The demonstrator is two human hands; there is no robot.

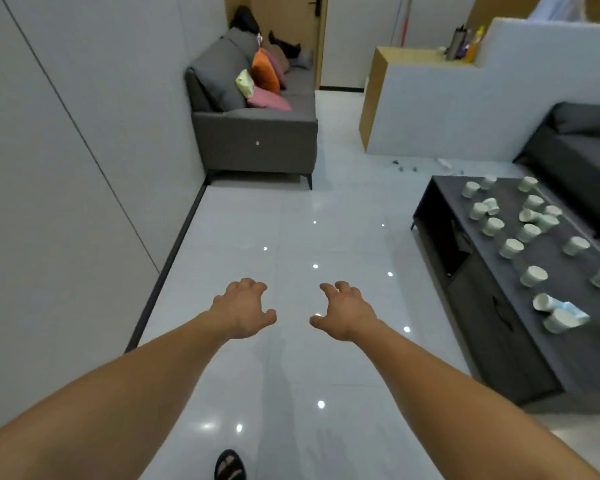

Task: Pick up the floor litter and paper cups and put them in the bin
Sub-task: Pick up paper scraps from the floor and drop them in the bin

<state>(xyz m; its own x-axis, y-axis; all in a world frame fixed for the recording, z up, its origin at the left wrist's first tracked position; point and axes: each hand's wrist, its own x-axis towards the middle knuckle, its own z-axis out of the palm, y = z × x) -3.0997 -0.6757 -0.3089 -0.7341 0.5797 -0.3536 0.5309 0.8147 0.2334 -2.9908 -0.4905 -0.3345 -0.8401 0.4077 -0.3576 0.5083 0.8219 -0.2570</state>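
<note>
Head view, left hand (245,308) and right hand (347,311) apart at centre frame, fingers loosely curled, holding nothing, cups (511,247) scattered on counter (478,306) at right, litter (404,167) on floor (291,209) upper right.

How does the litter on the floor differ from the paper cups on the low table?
The paper cups sit scattered on the dark low table; the floor litter lies on the tiles by the white partition. The cups are pale and many; the litter is small, mostly dark bits, and fewer. Both are untouched: left hand and right hand hold nothing.
</note>
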